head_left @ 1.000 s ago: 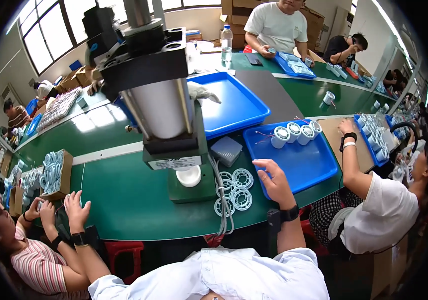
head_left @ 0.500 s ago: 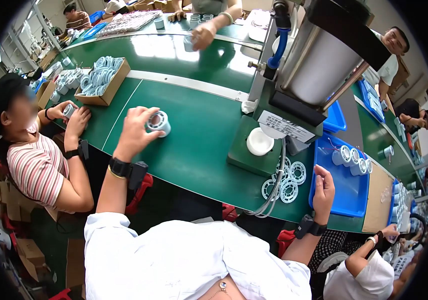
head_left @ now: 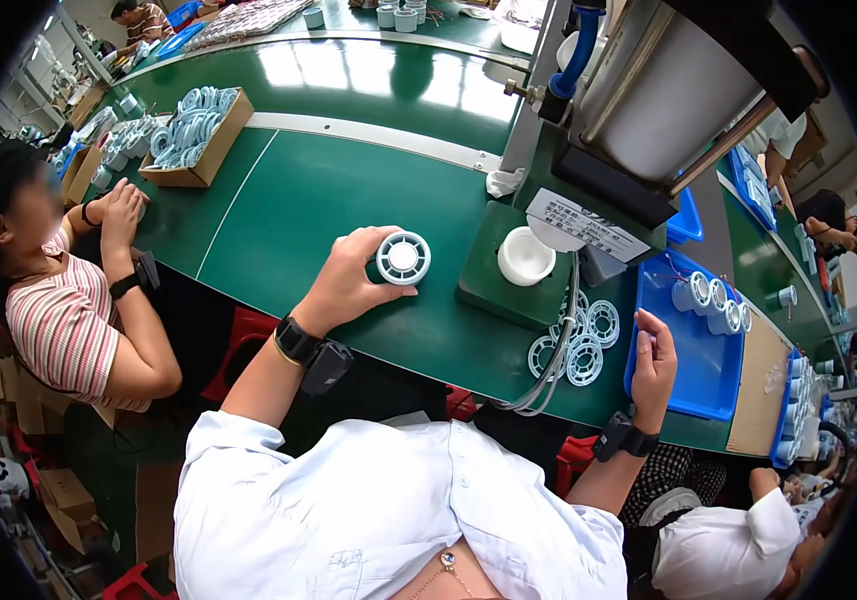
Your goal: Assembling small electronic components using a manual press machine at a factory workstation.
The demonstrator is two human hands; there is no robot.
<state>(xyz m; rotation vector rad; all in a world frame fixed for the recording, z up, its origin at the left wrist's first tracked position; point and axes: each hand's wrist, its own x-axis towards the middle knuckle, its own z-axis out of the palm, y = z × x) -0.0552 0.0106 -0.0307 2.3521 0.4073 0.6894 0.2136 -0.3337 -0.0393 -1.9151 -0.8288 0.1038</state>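
Note:
My left hand point(head_left: 354, 278) grips a light-blue round plastic housing point(head_left: 404, 260) between thumb and fingers. Its upper face carries a slotted ring around a pale centre. The housing is over the green bench, left of the press base point(head_left: 494, 290). On that base sits a white round cup-shaped holder point(head_left: 526, 256), with nothing visible inside. Beside the left edge of the blue tray point(head_left: 694, 395), my right hand point(head_left: 655, 360) is raised with loosely curled fingers and no object visible in it. Several slotted light-blue rings point(head_left: 585, 358) lie between the base and my right hand.
The press cylinder point(head_left: 664, 95) looms above the base, and grey cables point(head_left: 557, 360) run down past the rings. Several housings point(head_left: 714, 297) stand in the blue tray. A cardboard box of rings point(head_left: 199, 140) is at the far left, near a seated co-worker point(head_left: 69, 290).
My left hand has carried the housing rightward, closer to the press base. My right hand stays beside the tray. The hand of the co-worker across the bench has left the view.

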